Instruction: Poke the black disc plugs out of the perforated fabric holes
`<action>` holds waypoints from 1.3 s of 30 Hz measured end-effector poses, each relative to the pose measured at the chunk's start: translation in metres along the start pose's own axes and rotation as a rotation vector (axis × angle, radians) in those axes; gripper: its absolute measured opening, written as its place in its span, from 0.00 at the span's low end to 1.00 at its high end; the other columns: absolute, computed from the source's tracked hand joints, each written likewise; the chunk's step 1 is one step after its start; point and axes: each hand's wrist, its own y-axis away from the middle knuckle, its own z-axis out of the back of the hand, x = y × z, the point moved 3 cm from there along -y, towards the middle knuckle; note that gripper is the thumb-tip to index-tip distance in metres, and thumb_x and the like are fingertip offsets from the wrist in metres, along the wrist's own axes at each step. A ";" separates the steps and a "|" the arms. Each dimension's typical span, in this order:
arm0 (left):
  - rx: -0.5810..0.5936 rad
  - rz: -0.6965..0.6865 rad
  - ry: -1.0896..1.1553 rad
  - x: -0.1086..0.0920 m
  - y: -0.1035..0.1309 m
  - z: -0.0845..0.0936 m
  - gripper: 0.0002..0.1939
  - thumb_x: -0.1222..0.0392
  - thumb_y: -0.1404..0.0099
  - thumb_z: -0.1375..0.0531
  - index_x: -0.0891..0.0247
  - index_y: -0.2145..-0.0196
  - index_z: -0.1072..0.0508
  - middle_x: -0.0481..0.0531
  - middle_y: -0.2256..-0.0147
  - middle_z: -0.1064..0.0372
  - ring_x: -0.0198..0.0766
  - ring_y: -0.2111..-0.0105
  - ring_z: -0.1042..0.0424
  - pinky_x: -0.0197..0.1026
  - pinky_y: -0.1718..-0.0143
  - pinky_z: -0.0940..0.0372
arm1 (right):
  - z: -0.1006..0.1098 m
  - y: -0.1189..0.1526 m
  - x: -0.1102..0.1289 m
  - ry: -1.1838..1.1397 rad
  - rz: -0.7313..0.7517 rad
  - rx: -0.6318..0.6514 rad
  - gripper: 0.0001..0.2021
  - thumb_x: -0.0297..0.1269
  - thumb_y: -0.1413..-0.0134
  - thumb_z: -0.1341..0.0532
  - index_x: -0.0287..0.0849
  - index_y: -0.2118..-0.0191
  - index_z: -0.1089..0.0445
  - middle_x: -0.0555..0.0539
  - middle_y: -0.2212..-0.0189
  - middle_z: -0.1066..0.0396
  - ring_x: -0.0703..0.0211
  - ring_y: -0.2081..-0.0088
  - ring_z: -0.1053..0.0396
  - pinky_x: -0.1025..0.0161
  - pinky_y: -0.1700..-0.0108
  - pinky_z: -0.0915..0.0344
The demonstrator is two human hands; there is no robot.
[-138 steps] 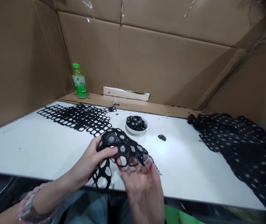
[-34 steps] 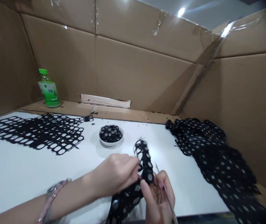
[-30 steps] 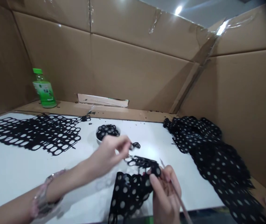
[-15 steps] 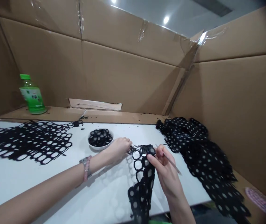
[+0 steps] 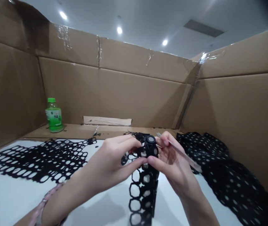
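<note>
On the far left, a brown cardboard wall [image 5: 9, 91] rose beside the white table [image 5: 2, 194]. A flat black mesh [image 5: 46, 160], full of open holes, lay spread on the tabletop. Behind it, a bottle [image 5: 55, 116] with a green cap stood upright on the cardboard ledge [image 5: 72, 131]. A pinkish band [image 5: 48, 196] circled the left wrist, at the lower left.

Farther right came the left hand [image 5: 115, 157], its thumb and index finger narrowed on the upper part of a black perforated strip [image 5: 151, 188] — the tips a little apart, with some of the strip between them. Past that hand, a pale cardboard flap [image 5: 107, 121] showed low on the back wall [image 5: 134, 94].

The strip hung down between the two hands, just right of centre, above the table. Open rings ran along its left side, while pale discs filled many holes on the right; one round disc [image 5: 151, 139] faced outward at the top.

The right hand [image 5: 173, 160] gripped the strip from the other side, its thumb pressed against the front near the left thumb. A slim, pale tool [image 5: 186, 157] lay slantwise across the same hand — its tip pointing up and left. At far right, rumpled black material [image 5: 232, 179] with pale dots lay heaped below the right wall [image 5: 237, 113].
</note>
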 end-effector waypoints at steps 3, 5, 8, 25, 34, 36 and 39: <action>-0.044 -0.004 0.063 0.012 0.001 0.010 0.07 0.65 0.42 0.36 0.67 0.65 0.30 0.49 0.71 0.30 0.32 0.71 0.32 0.33 0.69 0.36 | -0.008 -0.001 -0.005 -0.013 -0.004 -0.022 0.19 0.28 0.52 0.33 0.46 0.69 0.49 0.58 0.73 0.44 0.72 0.72 0.42 0.76 0.70 0.39; -0.120 -0.049 0.045 0.016 0.001 0.016 0.09 0.65 0.42 0.36 0.67 0.63 0.30 0.51 0.67 0.30 0.34 0.68 0.31 0.35 0.66 0.35 | -0.010 -0.001 -0.007 0.031 0.029 -0.077 0.19 0.29 0.52 0.33 0.46 0.69 0.49 0.58 0.73 0.44 0.72 0.72 0.42 0.77 0.70 0.40; -0.250 -0.184 -0.064 0.018 0.003 0.021 0.06 0.66 0.41 0.37 0.65 0.64 0.29 0.52 0.66 0.31 0.35 0.66 0.32 0.37 0.64 0.34 | -0.012 -0.001 -0.008 0.140 0.073 -0.152 0.19 0.30 0.52 0.33 0.46 0.70 0.48 0.58 0.74 0.46 0.71 0.74 0.45 0.77 0.73 0.42; 0.069 -0.076 0.379 0.008 0.002 -0.009 0.05 0.64 0.41 0.37 0.70 0.68 0.28 0.51 0.74 0.27 0.32 0.75 0.30 0.31 0.71 0.34 | 0.003 0.028 -0.005 0.120 -0.041 -0.187 0.20 0.30 0.54 0.32 0.46 0.71 0.48 0.59 0.80 0.49 0.70 0.77 0.48 0.75 0.75 0.42; -0.091 -0.179 0.234 -0.001 0.008 -0.049 0.06 0.69 0.37 0.46 0.68 0.67 0.29 0.54 0.75 0.27 0.34 0.75 0.30 0.33 0.72 0.34 | 0.023 0.050 -0.008 0.270 0.049 -0.354 0.18 0.29 0.52 0.33 0.46 0.70 0.47 0.58 0.76 0.48 0.71 0.77 0.47 0.77 0.74 0.41; -0.098 -0.147 0.218 0.000 0.009 -0.057 0.07 0.69 0.36 0.47 0.67 0.70 0.30 0.51 0.77 0.29 0.32 0.77 0.32 0.32 0.75 0.36 | 0.029 0.054 -0.010 0.245 0.036 -0.371 0.17 0.30 0.51 0.34 0.47 0.70 0.47 0.58 0.76 0.48 0.71 0.76 0.45 0.76 0.72 0.39; -0.062 0.024 0.263 0.006 0.007 -0.068 0.09 0.68 0.35 0.47 0.66 0.73 0.30 0.48 0.79 0.31 0.29 0.80 0.34 0.31 0.77 0.38 | 0.038 0.059 -0.012 0.170 -0.004 -0.377 0.18 0.30 0.50 0.34 0.47 0.70 0.49 0.58 0.77 0.49 0.70 0.75 0.46 0.75 0.71 0.40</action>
